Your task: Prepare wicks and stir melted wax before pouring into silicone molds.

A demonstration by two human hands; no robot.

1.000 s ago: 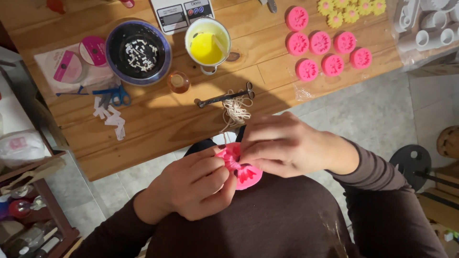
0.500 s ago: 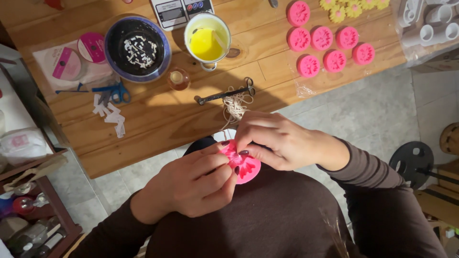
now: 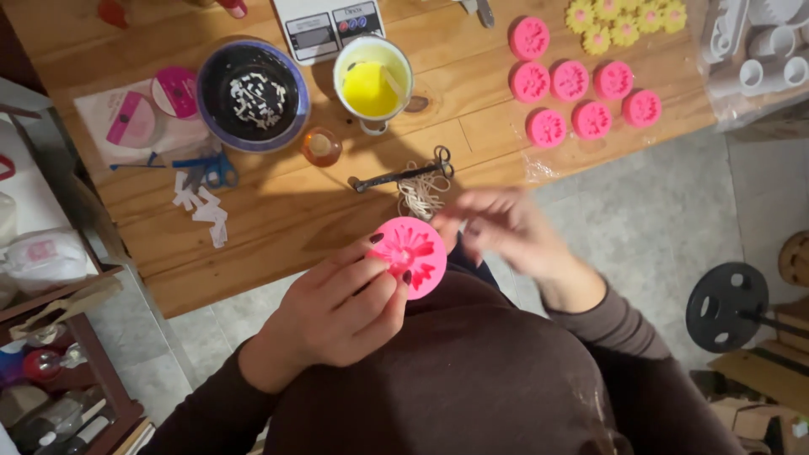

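A: Where is the mould?

B: The left hand (image 3: 337,312) pinches the pink mould (image 3: 409,255) at its lower edge, face up, over the lap just off the table (image 3: 278,227) edge.

A: And the right hand (image 3: 506,223)?

B: Blurred, fingers loosely spread, holding nothing I can make out, beside the string (image 3: 421,192).

A: How should it be held?

B: Probably level, gripped by the rim only, so the flower cavity stays undistorted.

A: Materials?

B: The mould looks like soft rubbery silicone, round, with raised petals. Seven like it (image 3: 581,84) lie on the plank table; the cup (image 3: 371,80) holds glossy yellow liquid.
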